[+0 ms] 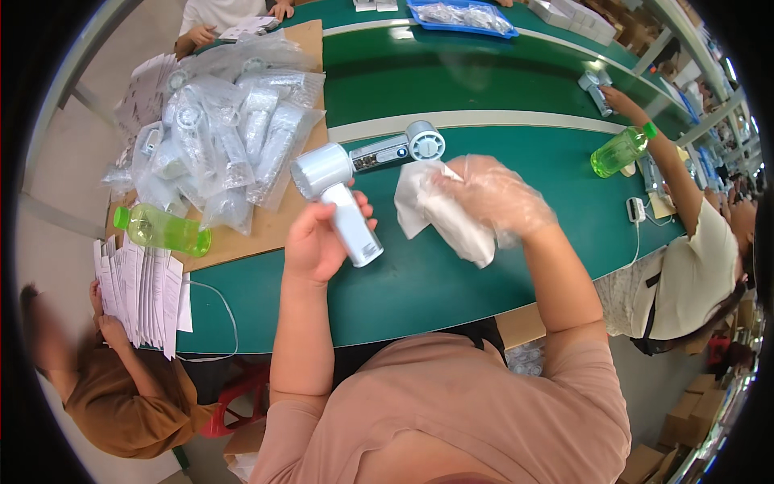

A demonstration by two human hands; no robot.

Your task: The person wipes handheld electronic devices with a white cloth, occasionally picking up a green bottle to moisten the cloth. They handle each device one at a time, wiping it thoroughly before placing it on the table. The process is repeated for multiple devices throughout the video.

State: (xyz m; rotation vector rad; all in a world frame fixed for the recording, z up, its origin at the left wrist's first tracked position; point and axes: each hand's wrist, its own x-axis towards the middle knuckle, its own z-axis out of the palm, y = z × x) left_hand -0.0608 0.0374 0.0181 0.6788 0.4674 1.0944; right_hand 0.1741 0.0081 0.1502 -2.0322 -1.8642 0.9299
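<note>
Cloth (442, 211) hides the fingertips of the right hand (493, 196), gloved in thin crinkled plastic, clutching it; left hand (316, 242) grips a smooth silver fan (334, 198) by its cylindrical handle

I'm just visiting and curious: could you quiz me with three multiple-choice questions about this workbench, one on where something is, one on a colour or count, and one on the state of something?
1. Where does the second handheld fan lie?
A. On the green belt beyond the hands
B. On the floor
C. In the blue tray

2. What colour is the bottle beside the bagged fans?
A. Red
B. Green
C. Black

3. How is the right hand?
A. Bare and empty
B. In a clear glove, holding a white cloth
C. Resting flat

Answers:
1 A, the second fan rests on the belt.
2 B, the bottle is green.
3 B, the right hand grips the cloth.
</note>
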